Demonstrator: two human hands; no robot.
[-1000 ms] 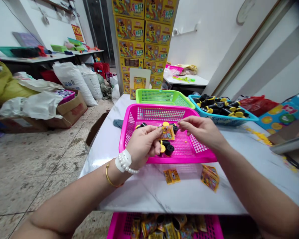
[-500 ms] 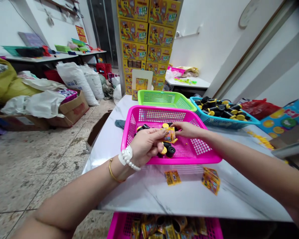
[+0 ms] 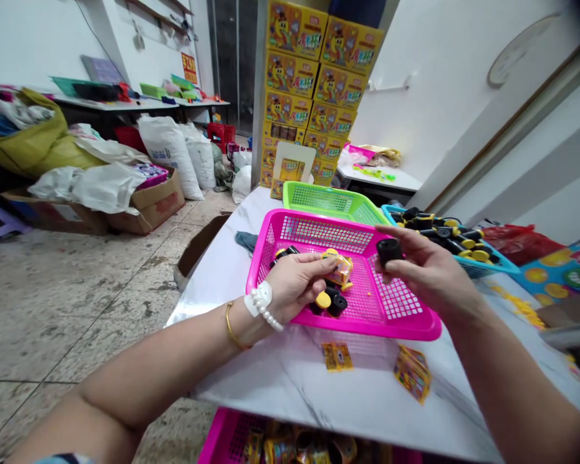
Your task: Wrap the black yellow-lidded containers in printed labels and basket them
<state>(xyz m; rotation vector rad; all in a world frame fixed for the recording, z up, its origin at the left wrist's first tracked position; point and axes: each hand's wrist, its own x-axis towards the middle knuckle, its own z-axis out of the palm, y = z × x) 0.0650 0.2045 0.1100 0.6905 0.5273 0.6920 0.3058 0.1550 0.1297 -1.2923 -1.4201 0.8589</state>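
The left hand (image 3: 297,283), wearing a white pearl bracelet (image 3: 263,308) and a thin gold bangle (image 3: 232,325), is over the near part of a bright pink plastic mesh basket (image 3: 290,225). It pinches a small yellow-orange printed wrapper (image 3: 341,269) between thumb and fingertips; I cannot tell whether anything is inside the wrapper. The right hand (image 3: 428,274) is raised over the basket's right side, with thumb and fingers closed around a short black plastic cylinder (image 3: 389,250), held a little apart from the wrapper. Under the left hand, on the basket floor, lie a few black cylinders with yellow caps (image 3: 331,301). The basket stands on a white marble-patterned table (image 3: 280,380). Just behind it is a lime green mesh basket (image 3: 319,196), and to the right of that is a turquoise mesh basket (image 3: 505,266) heaped with more black and yellow pieces. Two flat printed yellow labels (image 3: 337,356) lie on the table just in front of the pink basket, with a small fanned stack of the same labels (image 3: 412,374) near them to the right. Below the table's near edge is a second pink mesh basket (image 3: 222,438) holding shiny wrapped pieces. Yellow printed cartons (image 3: 314,96) are stacked high beyond the table.
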